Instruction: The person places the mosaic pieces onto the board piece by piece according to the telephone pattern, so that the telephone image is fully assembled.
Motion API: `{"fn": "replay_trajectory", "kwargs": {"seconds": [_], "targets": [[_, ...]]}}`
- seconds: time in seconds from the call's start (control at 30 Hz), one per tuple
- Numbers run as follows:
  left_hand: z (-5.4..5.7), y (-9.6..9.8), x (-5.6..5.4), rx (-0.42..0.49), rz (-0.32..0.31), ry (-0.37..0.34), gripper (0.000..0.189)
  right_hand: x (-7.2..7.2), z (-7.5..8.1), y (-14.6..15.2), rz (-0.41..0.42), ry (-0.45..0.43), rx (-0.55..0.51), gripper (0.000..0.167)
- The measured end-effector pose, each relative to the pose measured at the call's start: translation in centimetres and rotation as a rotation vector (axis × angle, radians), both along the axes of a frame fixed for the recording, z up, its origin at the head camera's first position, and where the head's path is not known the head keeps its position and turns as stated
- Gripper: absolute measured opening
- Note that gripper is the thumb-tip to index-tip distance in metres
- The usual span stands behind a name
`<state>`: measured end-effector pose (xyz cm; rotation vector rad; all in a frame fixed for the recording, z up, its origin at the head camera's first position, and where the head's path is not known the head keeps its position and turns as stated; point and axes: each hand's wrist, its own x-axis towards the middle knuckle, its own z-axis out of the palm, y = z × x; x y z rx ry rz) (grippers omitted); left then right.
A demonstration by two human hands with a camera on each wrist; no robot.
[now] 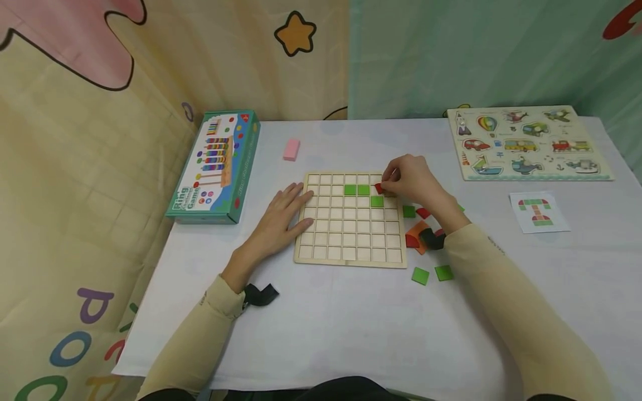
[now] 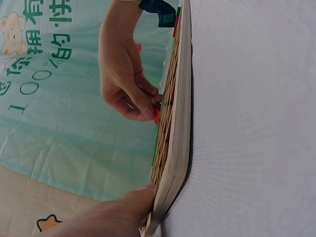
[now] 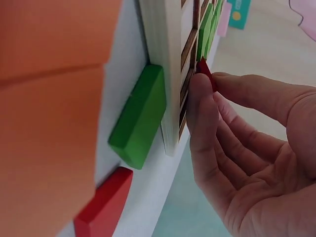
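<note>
A wooden grid board point(image 1: 351, 264) lies on the white table, with three green square tiles point(image 1: 377, 201) set in its upper right cells. My right hand point(image 1: 413, 178) pinches a small red piece point(image 3: 206, 73) between thumb and index finger, close over the board's top right corner. In the left wrist view the red piece point(image 2: 157, 114) shows right at the grid's surface. With fingers stretched out, my left hand point(image 1: 278, 223) rests on the board's left edge. Beside the right edge lie a green tile point(image 3: 140, 116) and a red piece point(image 3: 106, 205).
More pieces lie right of the board, including an orange one point(image 1: 417, 229) and two green tiles point(image 1: 420, 275). A pattern card point(image 1: 539, 213) sits farther right, below a vehicle puzzle board point(image 1: 531, 145). At the left stand a toy box point(image 1: 213, 167) and a pink block point(image 1: 291, 150).
</note>
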<state>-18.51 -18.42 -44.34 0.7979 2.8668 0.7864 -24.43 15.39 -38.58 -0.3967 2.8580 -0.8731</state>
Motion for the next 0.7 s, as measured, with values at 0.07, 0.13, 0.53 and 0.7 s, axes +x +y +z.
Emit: {"fn": "replay_trajectory", "kwargs": {"seconds": [0.07, 0.13, 0.53, 0.7], "targets": [[0.1, 0.0, 0.0, -0.001, 0.001, 0.0, 0.066, 0.1, -0.2, -0.2, -0.003, 0.009, 0.017, 0.013], [0.1, 0.1, -0.1, -0.002, 0.002, 0.0, 0.065, 0.2, -0.3, -0.3, 0.008, 0.019, 0.023, 0.014], [-0.2, 0.0, -0.1, 0.005, -0.005, 0.008, 0.066, 0.8, 0.9, -0.1, 0.12, -0.077, 0.001, 0.015], [-0.2, 0.0, -0.1, 0.002, -0.001, -0.006, 0.066, 1.2, 1.3, 1.5, 0.112, -0.079, 0.006, 0.017]]}}
